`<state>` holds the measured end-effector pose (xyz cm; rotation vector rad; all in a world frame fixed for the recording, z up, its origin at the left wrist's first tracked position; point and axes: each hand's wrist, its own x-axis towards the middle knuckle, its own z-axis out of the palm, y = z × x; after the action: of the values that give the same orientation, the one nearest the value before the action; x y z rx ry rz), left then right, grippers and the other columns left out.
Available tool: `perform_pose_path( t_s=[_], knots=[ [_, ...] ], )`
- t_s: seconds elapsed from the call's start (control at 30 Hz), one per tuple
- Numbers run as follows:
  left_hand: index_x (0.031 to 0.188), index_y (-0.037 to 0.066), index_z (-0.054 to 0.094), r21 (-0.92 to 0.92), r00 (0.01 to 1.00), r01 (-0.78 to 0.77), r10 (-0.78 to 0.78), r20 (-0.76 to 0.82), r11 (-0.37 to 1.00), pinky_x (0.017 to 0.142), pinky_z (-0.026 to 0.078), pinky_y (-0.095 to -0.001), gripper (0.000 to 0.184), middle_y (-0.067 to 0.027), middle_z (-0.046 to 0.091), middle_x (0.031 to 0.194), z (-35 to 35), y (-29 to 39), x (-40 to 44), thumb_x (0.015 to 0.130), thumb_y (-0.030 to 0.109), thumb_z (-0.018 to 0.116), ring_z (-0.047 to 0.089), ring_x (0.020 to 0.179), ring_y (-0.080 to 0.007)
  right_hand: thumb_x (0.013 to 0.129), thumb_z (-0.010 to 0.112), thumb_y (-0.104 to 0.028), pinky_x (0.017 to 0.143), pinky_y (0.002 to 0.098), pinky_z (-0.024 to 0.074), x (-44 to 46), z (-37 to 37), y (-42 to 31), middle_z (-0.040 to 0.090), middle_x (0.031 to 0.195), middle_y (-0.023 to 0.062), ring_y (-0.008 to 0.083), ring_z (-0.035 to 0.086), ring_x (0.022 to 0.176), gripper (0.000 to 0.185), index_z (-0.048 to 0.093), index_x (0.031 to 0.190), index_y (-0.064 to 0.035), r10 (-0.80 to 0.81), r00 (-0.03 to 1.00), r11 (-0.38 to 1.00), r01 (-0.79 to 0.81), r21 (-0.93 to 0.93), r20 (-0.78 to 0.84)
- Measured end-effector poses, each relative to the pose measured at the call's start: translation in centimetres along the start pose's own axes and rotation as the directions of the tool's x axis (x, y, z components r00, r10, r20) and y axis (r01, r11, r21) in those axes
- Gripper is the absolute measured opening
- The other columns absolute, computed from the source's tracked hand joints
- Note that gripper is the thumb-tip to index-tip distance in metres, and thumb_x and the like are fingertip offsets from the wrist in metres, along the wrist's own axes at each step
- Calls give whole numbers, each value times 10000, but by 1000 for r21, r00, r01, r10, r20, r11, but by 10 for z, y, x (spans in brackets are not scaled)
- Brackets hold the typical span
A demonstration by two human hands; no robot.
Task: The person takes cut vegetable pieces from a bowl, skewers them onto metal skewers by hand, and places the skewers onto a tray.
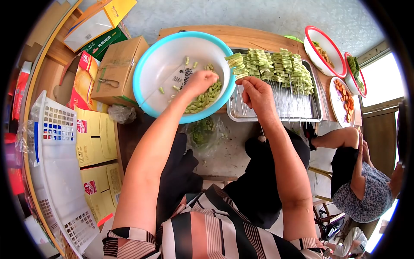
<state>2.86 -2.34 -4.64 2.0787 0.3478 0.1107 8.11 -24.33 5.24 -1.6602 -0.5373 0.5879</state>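
Note:
Over the right part of a white basin with a blue rim [142,82], my left hand [200,83] is closed, its fingertips together above cut green pieces [209,97]; what it holds, if anything, is too small to make out. My right hand [256,93] pinches the near end of a thin skewer, beside the basin's right rim. Green pieces threaded on this skewer [236,64] reach over the left edge of a metal tray [276,118]. Many more skewers of green pieces [289,71] lie in rows on the tray, their bare sticks pointing toward me.
Red-rimmed bowls [325,52] and a plate of orange slices [345,101] stand at the right. Cardboard boxes [118,69] and a white plastic basket [56,155] are at the left. A plastic bag of greens [202,134] lies below the basin. Another person [362,181] sits at the right.

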Motion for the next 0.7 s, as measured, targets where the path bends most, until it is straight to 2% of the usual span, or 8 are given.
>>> perform_pose_path(
  t_s=[0.03, 0.17, 0.3, 0.37, 0.4, 0.5, 0.63, 0.7],
  knots=[
    [1131, 155, 655, 209, 994, 58, -76, 77, 976, 886, 482, -374, 343, -125, 584, 1221, 4, 3, -1, 800, 248, 658, 612, 1008, -289, 939, 496, -138, 425, 204, 323, -1, 0, -1, 487, 521, -16, 41, 399, 448, 201, 660, 952, -21, -4, 1000, 1000, 4, -3, 3],
    [1085, 130, 668, 450, 971, -109, -3, 240, 886, 956, 421, -375, 441, -162, 524, 1233, 18, -17, -16, 653, 127, 755, 509, 1153, -309, 937, 491, -138, 429, 213, 331, -4, -2, 1, 493, 521, -15, 44, 402, 449, 208, 661, 952, -20, -28, 1000, 999, 28, -28, 8],
    [995, 79, 675, 576, 967, 0, -147, 209, 818, 954, 421, -372, 349, -170, 569, 1157, 5, -13, -24, 650, 95, 731, 516, 1138, -310, 934, 497, -145, 432, 220, 337, -5, -6, -2, 497, 521, -16, 47, 408, 450, 208, 662, 952, -20, 3, 1000, 999, -3, -36, 13],
    [926, 78, 682, 670, 948, -73, -157, 276, 739, 797, 525, -370, 273, -149, 647, 956, -1, -23, -21, 679, -32, 646, 642, 907, -282, 931, 500, -147, 432, 223, 336, -6, -6, -3, 496, 519, -18, 47, 408, 453, 207, 663, 951, -22, 16, 1000, 999, -15, -40, 16],
    [926, 78, 682, 671, 948, -74, -158, 278, 738, 797, 525, -370, 273, -149, 647, 956, -3, -27, -18, 679, -32, 646, 642, 907, -282, 931, 500, -147, 432, 223, 336, -7, -7, -4, 496, 519, -18, 47, 408, 453, 207, 663, 951, -22, 17, 1000, 999, -17, -38, 15],
    [861, 40, 688, 202, 895, 402, -429, 119, 893, 538, 532, -364, 287, -169, 677, 866, -11, -26, -10, 712, -126, 508, 662, 587, -242, 930, 499, -146, 435, 224, 340, -8, -7, -5, 494, 519, -18, 47, 414, 457, 207, 664, 948, -22, 9, 1000, 998, -7, -65, 16],
    [850, 52, 696, 106, 920, 392, -390, -47, 914, 559, 528, -358, 261, -147, 677, 775, -14, -28, -10, 731, -96, 517, 664, 587, -229, 930, 498, -132, 451, 226, 354, -9, -8, -4, 497, 526, -14, 50, 429, 471, 205, 660, 945, -7, -3, 1000, 999, 4, -45, 25],
    [856, 54, 696, 333, 980, 142, -85, -180, 932, 566, 528, -346, 204, -126, 676, 738, -15, -40, -7, 749, -43, 553, 667, 595, -212, 930, 498, -126, 456, 227, 359, -9, -7, -4, 497, 529, -12, 51, 435, 476, 204, 658, 945, -1, -7, 1000, 999, 8, -33, 24]
  ],
)
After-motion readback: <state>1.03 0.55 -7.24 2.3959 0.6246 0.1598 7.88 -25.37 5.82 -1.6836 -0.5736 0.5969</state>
